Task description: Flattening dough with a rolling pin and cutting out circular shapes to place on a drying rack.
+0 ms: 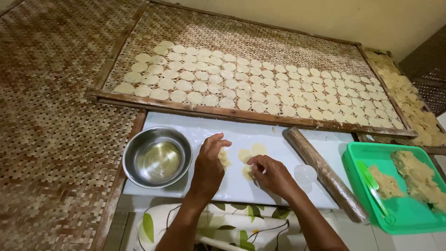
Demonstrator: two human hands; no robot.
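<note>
My left hand (209, 162) rests on a white board (260, 135), fingers curled over a ragged scrap of pale dough (225, 159). My right hand (272, 174) presses its fingertips on a small dough round (246, 173) on the same board. Two more flat dough rounds (252, 152) lie just beyond my hands. Whether either hand actually grips its piece is unclear.
A steel bowl (157, 157) holding liquid sits left of my hands. A wrapped rolling pin (325, 174) and a small clear cup (305, 174) lie to the right. A green tray (404, 218) holds dough lumps and a green scraper (371, 183). Beyond, a woven bamboo rack (260, 35) carries several rows of rounds.
</note>
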